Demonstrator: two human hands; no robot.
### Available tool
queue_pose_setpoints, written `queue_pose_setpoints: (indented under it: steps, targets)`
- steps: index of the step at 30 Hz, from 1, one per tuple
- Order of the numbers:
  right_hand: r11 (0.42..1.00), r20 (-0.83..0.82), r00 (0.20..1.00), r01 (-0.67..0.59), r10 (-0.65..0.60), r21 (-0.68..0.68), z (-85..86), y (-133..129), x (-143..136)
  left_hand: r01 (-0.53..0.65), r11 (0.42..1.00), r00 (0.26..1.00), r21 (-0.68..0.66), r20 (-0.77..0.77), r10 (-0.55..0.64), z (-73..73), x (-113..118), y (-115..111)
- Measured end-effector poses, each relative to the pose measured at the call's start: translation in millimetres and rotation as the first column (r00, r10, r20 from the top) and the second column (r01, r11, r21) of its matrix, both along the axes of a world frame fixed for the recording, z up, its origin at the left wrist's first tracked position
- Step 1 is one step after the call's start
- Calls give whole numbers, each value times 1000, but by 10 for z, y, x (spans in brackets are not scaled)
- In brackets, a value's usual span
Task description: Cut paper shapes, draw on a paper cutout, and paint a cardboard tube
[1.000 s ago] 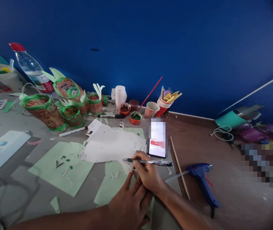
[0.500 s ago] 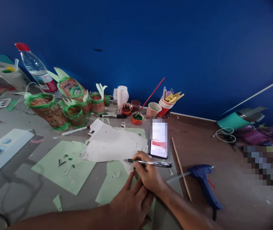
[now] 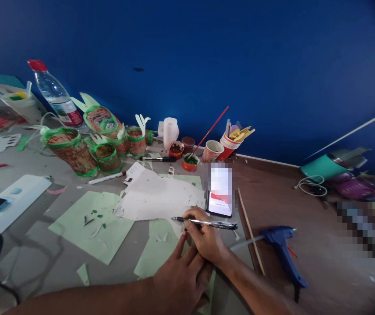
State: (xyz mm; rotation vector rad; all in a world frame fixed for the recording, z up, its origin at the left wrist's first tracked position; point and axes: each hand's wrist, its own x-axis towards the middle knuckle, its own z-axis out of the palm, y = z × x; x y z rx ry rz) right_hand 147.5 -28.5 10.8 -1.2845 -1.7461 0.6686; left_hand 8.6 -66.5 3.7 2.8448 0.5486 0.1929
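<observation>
Since the earlier frame our view has swung slightly, so the things on the table sit a little further right, while our two hands keep almost the same pose. Before us a grey tabletop fills the left and centre of the frame, meeting a dark brown wooden surface on the right, and a plain deep-blue wall covers the upper part. Along the back stand a clear plastic bottle with a red cap, brown containers rimmed in green, a white paper roll and a small orange-red cup of green paint. Pale green paper sheets and scraps lie at centre left and lower centre; a blue glue gun rests at lower right, and a black smartphone with a lit screen lies right of centre.

Our right hand, near the centre, is curled, its thumb and fingers pinched on a slim black-and-clear pen. We see the tip point left over the lower edge of a white cut-out paper shape at mid-frame, but cannot tell whether it touches. Our left hand, lower centre, lies palm down with fingers spread, against the right hand, its index fingertip at the paper's lower end.
</observation>
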Motion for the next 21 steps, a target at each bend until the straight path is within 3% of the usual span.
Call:
queue_pose_setpoints:
  steps: [21]
  targets:
    - [1000,32,999,0,1,-7,0,10,-6,-11,1000,1000,18,-21,12,-42,3,-6]
